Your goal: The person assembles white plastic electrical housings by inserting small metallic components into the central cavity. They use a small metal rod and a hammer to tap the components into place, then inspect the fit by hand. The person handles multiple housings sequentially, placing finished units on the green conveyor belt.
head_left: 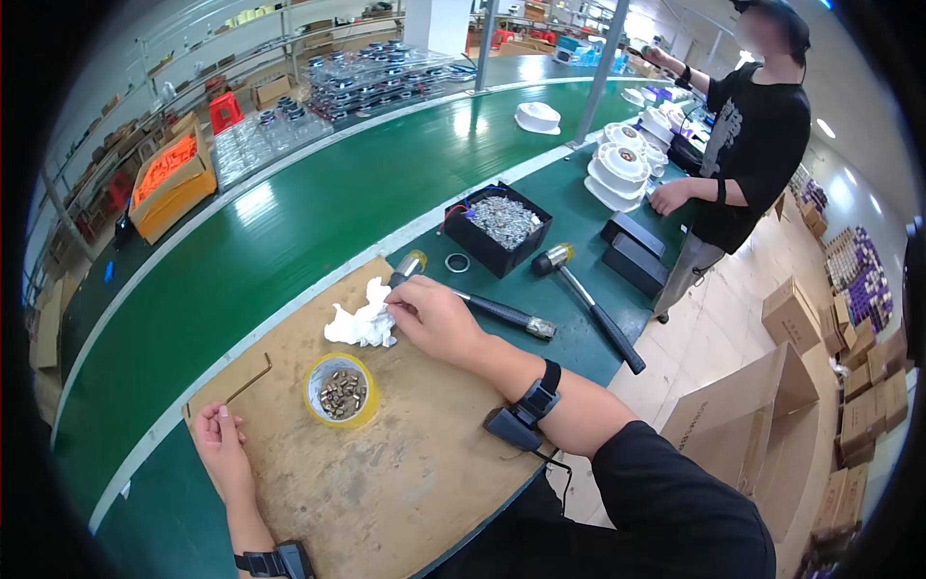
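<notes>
My right hand (436, 320) pinches the edge of a crumpled white tissue (363, 324) above a worn brown board (434, 473). Its fingers are closed, and the head of a mallet (503, 314) lies just beyond them. At the board's left edge, my left hand (224, 446) is curled, thumb against fingers, around the end of a thin L-shaped hex key (251, 377). The key's bent end points away from me. Between my hands, a yellow tape roll (371, 409) holds many small metal fasteners (341, 394).
Beyond the right hand are a black bin (475, 239) of small metal parts, a dark ring (457, 262), another mallet (593, 304) and black boxes (637, 259). A co-worker (757, 135) stands beside stacked white housings (617, 179). A green conveyor belt (318, 198) curves past the bench.
</notes>
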The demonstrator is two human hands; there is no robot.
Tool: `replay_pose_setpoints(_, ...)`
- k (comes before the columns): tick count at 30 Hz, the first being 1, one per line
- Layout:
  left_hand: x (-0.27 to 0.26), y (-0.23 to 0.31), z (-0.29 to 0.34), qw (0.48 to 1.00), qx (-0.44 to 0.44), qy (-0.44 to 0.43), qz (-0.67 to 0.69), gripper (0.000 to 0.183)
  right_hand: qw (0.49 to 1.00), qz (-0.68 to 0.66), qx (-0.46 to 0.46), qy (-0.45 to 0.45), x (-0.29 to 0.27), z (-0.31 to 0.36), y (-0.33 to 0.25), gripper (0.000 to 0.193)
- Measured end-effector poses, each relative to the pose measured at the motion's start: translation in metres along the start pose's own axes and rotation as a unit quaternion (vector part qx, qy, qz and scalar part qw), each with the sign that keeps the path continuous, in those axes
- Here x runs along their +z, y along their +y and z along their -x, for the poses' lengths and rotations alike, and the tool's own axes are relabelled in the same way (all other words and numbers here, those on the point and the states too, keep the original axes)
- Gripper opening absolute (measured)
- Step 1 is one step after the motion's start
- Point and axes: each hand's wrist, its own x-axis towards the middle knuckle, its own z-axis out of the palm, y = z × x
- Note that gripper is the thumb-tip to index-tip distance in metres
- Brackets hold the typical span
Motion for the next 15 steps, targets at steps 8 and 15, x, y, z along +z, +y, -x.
replay_pose_setpoints(8,0.0036,0.0041,0.0017,1.0,0.004,0.008,-0.002,0.014,0.998,0.005,0.048,-0.038,0.0019,0.0038,-0.0015,0.017)
replay_pose_setpoints(15,0.0016,0.0027,-0.0009,1.0,-0.01,-0.006,-0.013,0.016,0.999,0.01,0.038,-0.028,0.0013,0.0055,0.0026,0.013)
